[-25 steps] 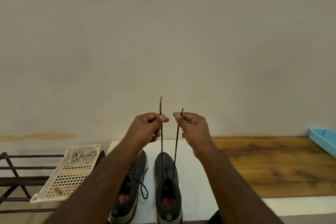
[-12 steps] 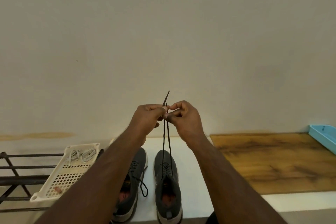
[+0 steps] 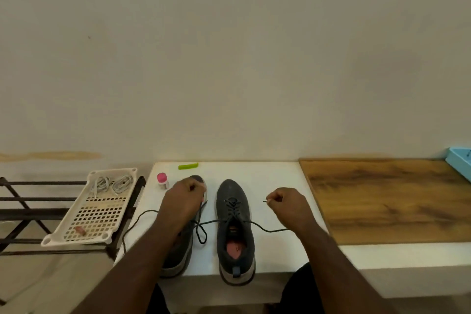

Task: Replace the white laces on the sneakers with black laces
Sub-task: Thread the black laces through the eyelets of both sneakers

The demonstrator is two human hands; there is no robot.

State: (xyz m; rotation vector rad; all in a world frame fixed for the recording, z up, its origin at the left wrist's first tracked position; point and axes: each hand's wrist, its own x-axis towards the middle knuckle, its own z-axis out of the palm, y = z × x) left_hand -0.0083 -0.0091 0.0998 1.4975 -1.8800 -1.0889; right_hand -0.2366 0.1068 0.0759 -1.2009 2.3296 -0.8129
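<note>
Two dark grey sneakers stand toes-away on the white table (image 3: pixel 275 178). The right sneaker (image 3: pixel 235 234) has a black lace (image 3: pixel 270 231) threaded through it, with its ends running out to both sides. My right hand (image 3: pixel 289 208) pinches one end near its tip, low over the table to the right of this shoe. My left hand (image 3: pixel 184 199) is curled over the toe of the left sneaker (image 3: pixel 178 255) and seems to hold the other end. My left arm hides most of that shoe. Coiled white laces (image 3: pixel 112 183) lie in the white basket (image 3: pixel 89 241).
A pink-capped small bottle (image 3: pixel 162 180) and a green strip (image 3: pixel 188 166) sit at the table's back left. A loose black lace loop (image 3: pixel 127 232) hangs over the left edge. A wooden board (image 3: pixel 382 199), a blue tray (image 3: pixel 458 162) and a metal rack (image 3: pixel 25 199) flank the table.
Both hands came down from in front of the wall and spread apart, drawing the two lace ends out sideways. The view tilted down, which brought the bottle and the green strip into sight.
</note>
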